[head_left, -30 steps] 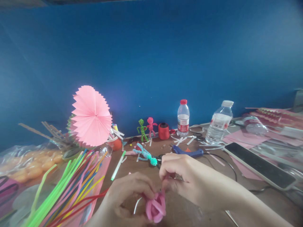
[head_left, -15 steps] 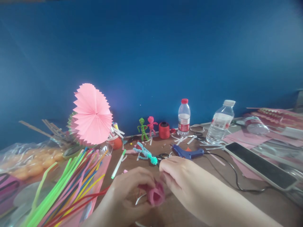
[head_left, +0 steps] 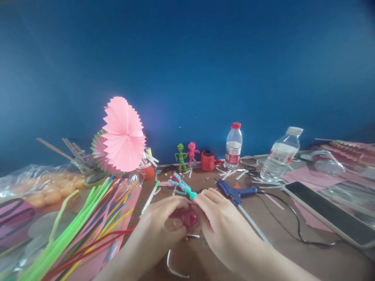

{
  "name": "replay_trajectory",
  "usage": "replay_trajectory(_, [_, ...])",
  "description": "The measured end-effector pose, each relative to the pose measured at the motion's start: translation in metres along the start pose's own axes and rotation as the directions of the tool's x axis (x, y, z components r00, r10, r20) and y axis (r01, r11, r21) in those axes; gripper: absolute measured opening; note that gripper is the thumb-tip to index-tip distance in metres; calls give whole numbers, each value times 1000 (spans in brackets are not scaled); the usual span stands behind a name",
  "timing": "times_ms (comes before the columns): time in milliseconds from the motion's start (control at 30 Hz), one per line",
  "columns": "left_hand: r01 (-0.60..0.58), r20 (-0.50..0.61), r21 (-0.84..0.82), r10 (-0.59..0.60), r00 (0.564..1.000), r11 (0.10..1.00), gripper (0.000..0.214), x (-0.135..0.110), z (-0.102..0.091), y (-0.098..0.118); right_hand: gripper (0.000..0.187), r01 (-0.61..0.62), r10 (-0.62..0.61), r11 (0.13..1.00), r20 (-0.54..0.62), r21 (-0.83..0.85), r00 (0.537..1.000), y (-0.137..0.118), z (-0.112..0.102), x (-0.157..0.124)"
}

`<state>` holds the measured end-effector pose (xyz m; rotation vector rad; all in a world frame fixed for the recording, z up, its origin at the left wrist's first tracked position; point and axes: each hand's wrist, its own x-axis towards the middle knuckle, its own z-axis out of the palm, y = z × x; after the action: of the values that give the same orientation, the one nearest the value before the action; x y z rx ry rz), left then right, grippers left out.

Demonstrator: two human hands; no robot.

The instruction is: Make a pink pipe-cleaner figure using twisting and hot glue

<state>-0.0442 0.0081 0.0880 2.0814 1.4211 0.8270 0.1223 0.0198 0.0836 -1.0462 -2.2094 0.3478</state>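
Observation:
Low in the middle, my left hand [head_left: 165, 218] curls its fingers round the left side of a small, blurred pink rolled piece [head_left: 190, 218]. My right hand [head_left: 215, 214] closes on the right side of the same piece, its fingertips partly hidden behind the knuckles. What the pink piece is made of cannot be made out. Just beyond the fingers lies a turquoise pipe-cleaner figure [head_left: 187, 189], with its head end close to my right hand. A blue glue gun [head_left: 237, 191] rests beyond and to the right of that hand, a pale glue stick showing beneath it.
Colourful pipe cleaners [head_left: 88, 222] spread across the left, near a pink paper fan [head_left: 125, 134]. Along the blue wall stand a green figure [head_left: 181, 158], a pink figure [head_left: 192, 154], a red spool [head_left: 208, 160] and bottles [head_left: 233, 146]. A phone [head_left: 331, 212] lies at right.
Both hands have drawn together around the pink piece, which has turned and shifted up a little. The view has swung slightly left, so objects sit further right.

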Motion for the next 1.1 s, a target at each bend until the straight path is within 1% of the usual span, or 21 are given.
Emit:
replay_trajectory(100, [57, -20, -44, -58, 998, 997, 27, 0, 0, -1, 18, 97, -102, 987, -29, -131, 994, 3, 7, -1])
replay_trajectory(167, [113, -18, -80, -115, 993, 990, 29, -1, 1, -1, 18, 166, -179, 958, -35, -235, 983, 5, 12, -3])
replay_trajectory(233, [175, -9, -119, -177, 984, 977, 30, -1, 1, -1, 20, 222, -242, 926, -30, -305, 970, 6, 17, -5])
replay_trajectory(333, [219, -11, -116, -222, 975, 969, 27, -2, 1, 1, 22, 261, -284, 908, -24, -327, 958, 7, 22, -8])
replay_trajectory(433, [213, -27, -45, -214, 976, 976, 23, -3, 1, 5, 22, 256, -288, 922, -74, -292, 955, 7, 25, -9])
replay_trajectory(567, [191, -58, 13, -189, 980, 982, 20, -4, -1, 8, 20, 184, -227, 956, -181, -228, 957, 7, 27, -9])
replay_trajectory(700, [191, -82, 62, -186, 979, 980, 16, -5, -3, 9, 20, 173, -208, 971, -219, -166, 953, 4, 30, -11])
replay_trajectory(767, [147, -96, 98, -138, 986, 984, 17, -7, -2, 8, 20, 170, -188, 981, -226, -98, 956, 2, 32, -11])
replay_trajectory(833, [80, -102, 138, -66, 993, 987, 21, -9, -1, 7, 20, 119, -114, 993, -224, 9, 968, 1, 31, -11])
replay_trajectory(933, [17, -87, 181, -1, 996, 983, 19, -11, 1, 7, 19, -34, 61, 988, -173, 152, 983, 2, 27, -8])
replay_trajectory(1033, [40, -62, 165, -30, 998, 985, 10, -11, 2, 8, 22, -145, 173, 967, -123, 208, 977, 6, 19, -3])
replay_trajectory(1100, [66, -49, 124, -61, 997, 990, 10, -9, 3, 8, 21, -203, 232, 949, -98, 241, 968, 7, 15, -1])
